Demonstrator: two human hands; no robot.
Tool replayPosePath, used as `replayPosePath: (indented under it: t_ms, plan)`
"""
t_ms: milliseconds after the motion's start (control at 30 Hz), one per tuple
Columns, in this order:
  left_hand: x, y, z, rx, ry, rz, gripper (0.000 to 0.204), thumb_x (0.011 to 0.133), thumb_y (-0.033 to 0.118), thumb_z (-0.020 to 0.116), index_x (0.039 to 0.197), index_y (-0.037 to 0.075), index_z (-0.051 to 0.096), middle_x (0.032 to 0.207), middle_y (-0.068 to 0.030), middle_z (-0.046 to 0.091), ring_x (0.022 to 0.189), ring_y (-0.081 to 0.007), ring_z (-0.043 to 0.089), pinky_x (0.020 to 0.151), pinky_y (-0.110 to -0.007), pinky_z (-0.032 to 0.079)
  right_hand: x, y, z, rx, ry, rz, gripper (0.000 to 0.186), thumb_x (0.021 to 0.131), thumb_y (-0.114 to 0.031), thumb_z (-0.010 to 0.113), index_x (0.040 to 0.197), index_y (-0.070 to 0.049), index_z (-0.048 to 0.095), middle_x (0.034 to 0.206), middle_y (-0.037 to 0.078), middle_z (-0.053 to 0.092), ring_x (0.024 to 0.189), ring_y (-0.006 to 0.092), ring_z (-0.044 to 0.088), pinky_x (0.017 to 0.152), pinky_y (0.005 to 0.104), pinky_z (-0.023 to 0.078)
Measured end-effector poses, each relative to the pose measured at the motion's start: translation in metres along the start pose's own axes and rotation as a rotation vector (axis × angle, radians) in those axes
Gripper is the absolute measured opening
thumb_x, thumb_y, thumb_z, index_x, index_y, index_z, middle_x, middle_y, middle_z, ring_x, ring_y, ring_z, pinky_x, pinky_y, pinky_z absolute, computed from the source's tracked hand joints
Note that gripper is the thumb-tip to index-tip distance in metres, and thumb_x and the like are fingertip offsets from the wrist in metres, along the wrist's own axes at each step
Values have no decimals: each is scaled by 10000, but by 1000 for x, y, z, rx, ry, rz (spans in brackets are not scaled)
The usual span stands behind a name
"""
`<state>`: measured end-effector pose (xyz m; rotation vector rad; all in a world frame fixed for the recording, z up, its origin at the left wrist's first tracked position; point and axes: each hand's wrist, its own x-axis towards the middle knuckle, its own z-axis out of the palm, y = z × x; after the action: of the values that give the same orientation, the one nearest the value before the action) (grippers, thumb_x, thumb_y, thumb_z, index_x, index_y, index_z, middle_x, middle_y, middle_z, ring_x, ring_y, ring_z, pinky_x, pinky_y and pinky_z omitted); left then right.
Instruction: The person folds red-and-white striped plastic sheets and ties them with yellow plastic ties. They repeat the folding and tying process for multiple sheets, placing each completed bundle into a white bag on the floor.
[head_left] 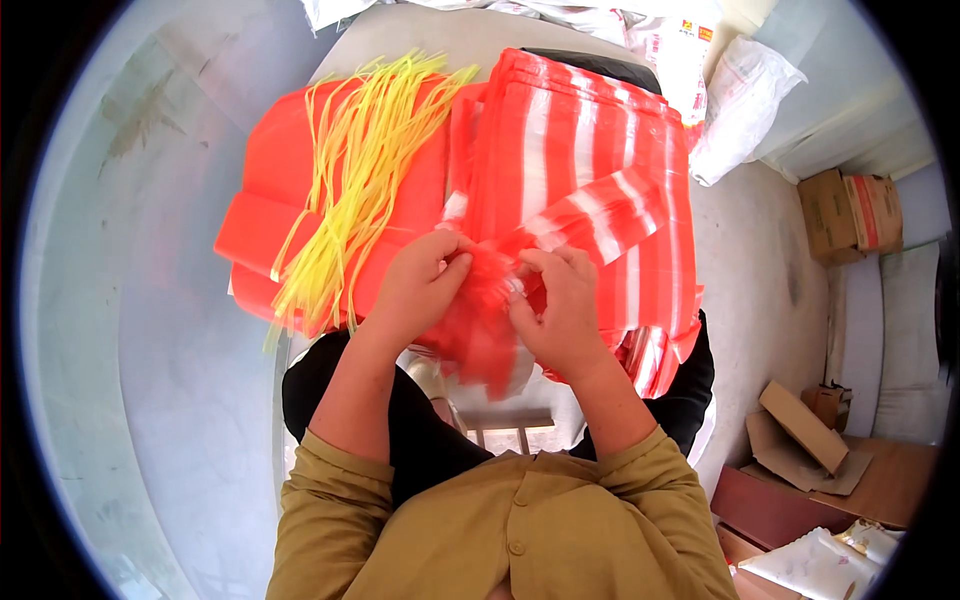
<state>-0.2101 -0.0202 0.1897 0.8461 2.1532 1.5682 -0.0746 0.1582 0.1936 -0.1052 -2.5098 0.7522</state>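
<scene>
My left hand [420,285] and my right hand [562,315] meet at the near edge of a pile of red-and-white striped plastic bags [585,150]. Between them is a red-and-white plastic bag [483,345], its bunched lower part blurred by motion. Thumb and fingers of each hand are pinched on its plastic. A folded striped strip [610,215] runs from near my right hand across the pile. To the left, a bundle of thin yellow strips [375,165] lies loosely over plain red sheets [275,135].
A black plastic piece [600,66] shows behind the striped pile. White sacks [745,100] stand at the back right. Cardboard boxes [850,215] and opened cardboard [805,430] are on the right side. My legs [420,430] are under the near edge of the work.
</scene>
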Motion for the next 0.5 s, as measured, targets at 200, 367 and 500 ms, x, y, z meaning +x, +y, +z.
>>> replayPosePath:
  t_ms: [200, 367, 500]
  plan:
    - [-2, -2, 1, -11, -9, 36, 116, 994, 91, 691, 1056, -5, 713, 953, -148, 697, 888, -290, 678, 792, -381, 528, 6, -7, -4, -121, 25, -40, 412, 827, -147, 776, 1228, -74, 716, 1332, 127, 632, 1250, 386, 538, 1090, 515, 412]
    - [-3, 8, -1, 18, -45, 50, 133, 1004, 111, 684, 1026, -9, 738, 959, -146, 697, 890, -285, 679, 788, -383, 528, -3, -8, 1, -125, -6, -103, 333, 809, -130, 799, 1140, -101, 782, 1334, 118, 628, 1242, 374, 526, 1087, 485, 423]
    - [-4, 11, 0, 68, -91, 134, 171, 1008, 137, 678, 979, -10, 761, 980, -151, 695, 908, -317, 672, 809, -408, 537, -15, -10, 1, -46, -13, -107, 325, 815, -106, 797, 1139, -83, 779, 1250, 120, 656, 1172, 362, 563, 1057, 467, 446]
